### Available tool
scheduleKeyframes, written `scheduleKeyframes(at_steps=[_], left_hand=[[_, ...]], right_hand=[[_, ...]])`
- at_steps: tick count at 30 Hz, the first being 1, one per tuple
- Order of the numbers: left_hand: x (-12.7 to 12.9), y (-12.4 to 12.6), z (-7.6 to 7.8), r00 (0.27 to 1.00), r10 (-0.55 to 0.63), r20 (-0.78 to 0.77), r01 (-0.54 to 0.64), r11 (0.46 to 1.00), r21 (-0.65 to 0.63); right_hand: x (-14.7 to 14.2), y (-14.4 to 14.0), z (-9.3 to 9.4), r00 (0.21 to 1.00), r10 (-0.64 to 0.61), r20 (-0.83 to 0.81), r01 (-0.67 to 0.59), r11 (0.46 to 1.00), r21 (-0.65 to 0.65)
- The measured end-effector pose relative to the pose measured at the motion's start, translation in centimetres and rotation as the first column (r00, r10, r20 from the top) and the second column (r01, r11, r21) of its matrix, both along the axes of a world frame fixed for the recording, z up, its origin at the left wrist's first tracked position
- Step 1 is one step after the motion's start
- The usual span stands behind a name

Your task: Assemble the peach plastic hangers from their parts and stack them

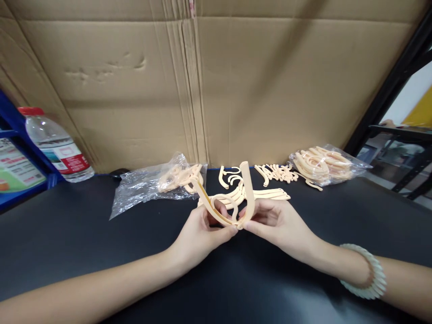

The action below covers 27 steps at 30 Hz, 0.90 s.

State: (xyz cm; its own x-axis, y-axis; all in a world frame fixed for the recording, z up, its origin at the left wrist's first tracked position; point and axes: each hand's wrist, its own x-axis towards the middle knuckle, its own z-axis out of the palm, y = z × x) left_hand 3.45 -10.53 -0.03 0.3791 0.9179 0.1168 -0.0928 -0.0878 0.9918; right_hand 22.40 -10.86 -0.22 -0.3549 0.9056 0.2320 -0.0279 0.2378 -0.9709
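Both hands pinch a cream plastic folding hanger (249, 191) near its central joint, above the black table. Its two curved arms point up and apart in a V, with the curved hook between them. My left hand (205, 227) is closed on the left arm by the joint, thumb in front. My right hand (273, 220) grips the base of the right arm, fingertips close to the left thumb. Just behind the hands, several loose hanger arms (272, 194) lie in a pile, partly hidden by the held piece.
Behind lie small hooks (278, 173) in a row. A clear bag (135, 184) with cream parts is at left, another full bag (324, 164) at right. A water bottle (59, 148) stands far left by a blue rack. A cardboard wall (135, 90) closes off the table's back.
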Motion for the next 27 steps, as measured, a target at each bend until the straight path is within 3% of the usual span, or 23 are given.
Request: scheduleKeyframes(at_steps=[9,12,14,16,17,19,21,23,25,27], left_hand=[[0.0,0.1,-0.2,0.999,0.042,0.026,-0.041,0.998,-0.042],[-0.1,0.1,-0.1,0.994,0.093,0.058,-0.089,0.993,-0.074],[-0.2,0.1,-0.1,0.986,0.137,0.092,-0.128,0.987,-0.098],[-0.1,0.1,-0.1,0.979,0.168,0.114,-0.154,0.981,-0.121],[-0.1,0.1,-0.2,0.977,0.176,0.118,-0.161,0.979,-0.128],[-0.1,0.2,-0.2,0.977,0.176,0.123,-0.161,0.979,-0.125],[-0.1,0.2,-0.3,0.978,0.158,0.137,-0.144,0.983,-0.11],[-0.1,0.3,-0.4,0.979,0.14,0.15,-0.125,0.987,-0.1],[-0.1,0.3,-0.4,0.979,0.129,0.159,-0.114,0.989,-0.098],[-0.1,0.2,-0.4,0.98,0.113,0.161,-0.099,0.991,-0.094]], right_hand=[[-0.1,0.5,0.2,0.995,-0.089,0.039,0.088,0.996,0.012],[0.5,1.0,0.7,0.997,-0.07,0.043,0.066,0.995,0.078],[1.2,1.5,1.3,0.992,-0.128,-0.018,0.13,0.979,0.159],[2.0,1.9,1.8,0.963,-0.258,-0.083,0.271,0.918,0.289],[2.4,2.1,2.1,0.938,-0.331,-0.099,0.343,0.86,0.379],[3.0,2.3,2.5,0.89,-0.453,-0.059,0.391,0.689,0.611],[3.2,2.0,2.6,0.849,-0.52,0.092,0.215,0.499,0.839],[2.8,1.5,2.3,0.778,-0.555,0.293,-0.085,0.37,0.925],[2.1,0.8,1.6,0.708,-0.548,0.446,-0.282,0.359,0.889],[1.5,0.2,0.9,0.679,-0.514,0.524,-0.316,0.44,0.84]])
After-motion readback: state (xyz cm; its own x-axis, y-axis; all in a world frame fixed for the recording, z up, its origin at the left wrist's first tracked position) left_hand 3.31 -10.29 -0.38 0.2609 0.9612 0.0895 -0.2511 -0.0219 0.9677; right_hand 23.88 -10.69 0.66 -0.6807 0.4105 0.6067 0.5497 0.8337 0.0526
